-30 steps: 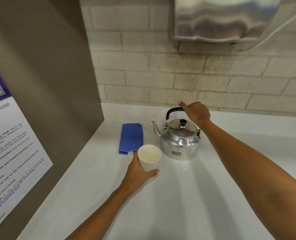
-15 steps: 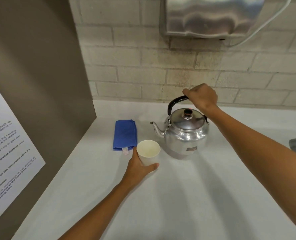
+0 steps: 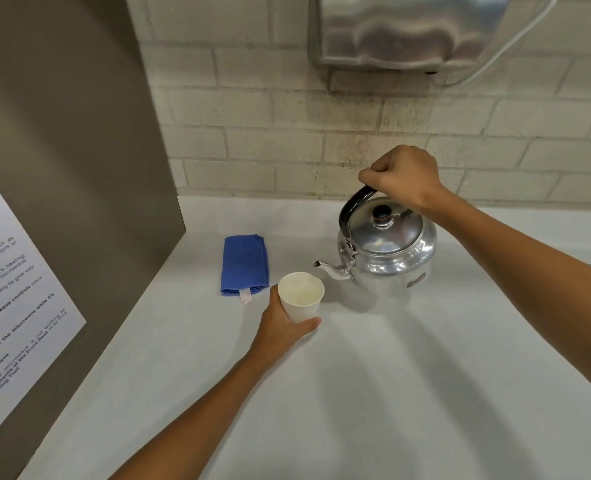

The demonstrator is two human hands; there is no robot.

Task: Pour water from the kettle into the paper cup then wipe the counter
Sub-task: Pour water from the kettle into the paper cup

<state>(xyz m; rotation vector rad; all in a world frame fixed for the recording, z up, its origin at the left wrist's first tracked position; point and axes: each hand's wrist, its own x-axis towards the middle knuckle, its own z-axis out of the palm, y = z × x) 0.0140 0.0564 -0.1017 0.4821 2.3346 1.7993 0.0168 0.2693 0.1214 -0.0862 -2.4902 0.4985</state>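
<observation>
Pour step, pre-tilt. Right hand (image 3: 403,176) was clenched on the handle of the kettle (image 3: 389,249), right of centre; left hand (image 3: 282,320) grasped the paper cup (image 3: 301,296) on the tabletop (image 3: 356,393). Spout sat short of the rim: next move likely needs leftward shift, then tilt. Blue cloth (image 3: 243,263) lay untouched.

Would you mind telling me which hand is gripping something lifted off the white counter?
The right hand, fisted round the black handle of the silver metal kettle; the left hand merely steadies the white paper cup.
</observation>
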